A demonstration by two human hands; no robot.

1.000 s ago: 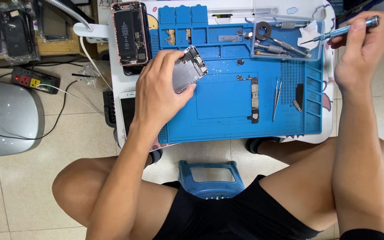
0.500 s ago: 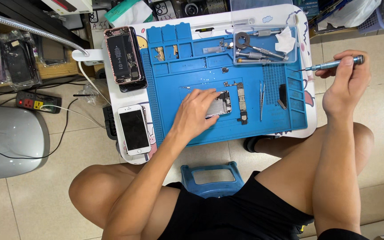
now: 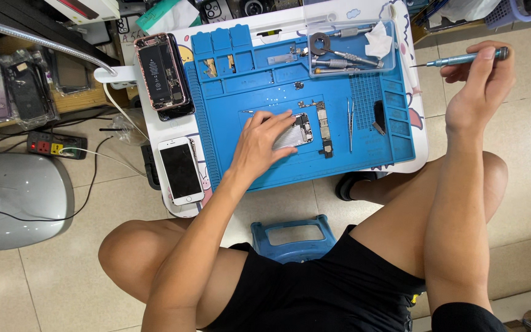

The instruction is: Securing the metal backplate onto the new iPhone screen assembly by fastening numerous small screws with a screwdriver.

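A small white table (image 3: 155,104) carries a blue mat (image 3: 259,166). At the mat's left lie an opened phone (image 3: 162,72), far, and a white phone (image 3: 180,170), near. A clear tray (image 3: 390,43) of tools sits at the mat's far right. The left hand (image 3: 259,144) rests on the mat's middle, fingers spread over a silver plate (image 3: 293,131), pressing it flat rather than gripping it. Just right of the plate lie a narrow board (image 3: 324,126) and tweezers (image 3: 351,123). The right hand (image 3: 480,86), raised off the table's right edge, pinches a screwdriver (image 3: 459,59), its tip pointing left.
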